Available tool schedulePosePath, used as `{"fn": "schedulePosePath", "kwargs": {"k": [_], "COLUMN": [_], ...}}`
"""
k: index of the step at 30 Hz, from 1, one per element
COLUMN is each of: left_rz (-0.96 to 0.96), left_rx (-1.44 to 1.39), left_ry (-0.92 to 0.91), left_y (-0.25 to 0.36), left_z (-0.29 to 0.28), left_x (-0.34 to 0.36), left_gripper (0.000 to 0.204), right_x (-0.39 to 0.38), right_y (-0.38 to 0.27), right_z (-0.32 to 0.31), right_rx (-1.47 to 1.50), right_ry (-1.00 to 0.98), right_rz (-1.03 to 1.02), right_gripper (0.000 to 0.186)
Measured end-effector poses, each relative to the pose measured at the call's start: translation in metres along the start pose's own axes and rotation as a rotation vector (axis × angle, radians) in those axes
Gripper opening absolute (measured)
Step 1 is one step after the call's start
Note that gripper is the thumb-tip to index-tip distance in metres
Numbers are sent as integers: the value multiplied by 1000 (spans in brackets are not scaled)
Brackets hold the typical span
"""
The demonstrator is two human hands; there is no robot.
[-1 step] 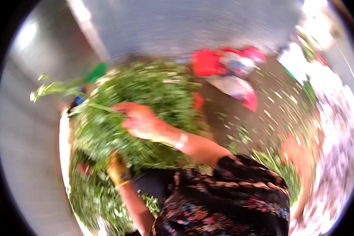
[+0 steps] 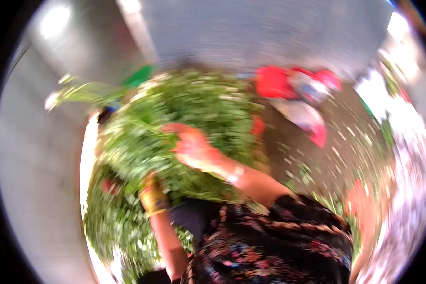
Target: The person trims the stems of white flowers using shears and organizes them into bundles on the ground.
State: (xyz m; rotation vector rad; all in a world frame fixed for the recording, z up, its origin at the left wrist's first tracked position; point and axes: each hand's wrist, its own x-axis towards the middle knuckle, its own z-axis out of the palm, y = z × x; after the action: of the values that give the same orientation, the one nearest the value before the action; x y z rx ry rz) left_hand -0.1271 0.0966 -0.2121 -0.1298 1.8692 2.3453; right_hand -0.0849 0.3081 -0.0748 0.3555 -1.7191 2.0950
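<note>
My right hand [image 2: 194, 147] reaches over a large heap of leafy greens [image 2: 189, 104], a pale band round its wrist. Its fingers are closed on a thin green stalk [image 2: 144, 125], which runs up and left over the heap; paler stems [image 2: 87, 92] stick out past the edge there. Nearer to me, my left hand [image 2: 152, 196] wears a yellow glove and rests against the front of the heap. Blur and leaves hide its fingertips, so whether it grips anything is unclear.
Red and white plastic bags [image 2: 293, 87] lie on the brown floor [image 2: 288, 142], among scattered bits of stem. More greens [image 2: 123, 232] are piled at the lower left. A grey wall [image 2: 270, 33] stands behind, and a green object [image 2: 139, 75] shows at the heap's far left.
The whole view has shifted, so the heap, bags and both hands appear farther right. My right hand still holds the stalk; my left hand stays by the heap's front.
</note>
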Motion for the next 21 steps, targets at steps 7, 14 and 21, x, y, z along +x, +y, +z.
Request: {"fn": "schedulePosePath", "kwargs": {"k": [7,14,21], "left_rz": [-50,-60,-16], "left_rx": [-300,-464,-497], "left_ry": [113,217,232], "left_y": [37,29,26], "left_z": [-9,-33,-35], "left_x": [-48,-74,-74], "left_gripper": [30,28,28], "right_x": [-46,-68,-68], "right_y": [56,85,106], "right_z": [33,58,55], "right_rx": [462,300,-90], "right_ry": [-240,-381,-541], "right_rz": [472,527,208], "right_gripper": [29,29,32]}}
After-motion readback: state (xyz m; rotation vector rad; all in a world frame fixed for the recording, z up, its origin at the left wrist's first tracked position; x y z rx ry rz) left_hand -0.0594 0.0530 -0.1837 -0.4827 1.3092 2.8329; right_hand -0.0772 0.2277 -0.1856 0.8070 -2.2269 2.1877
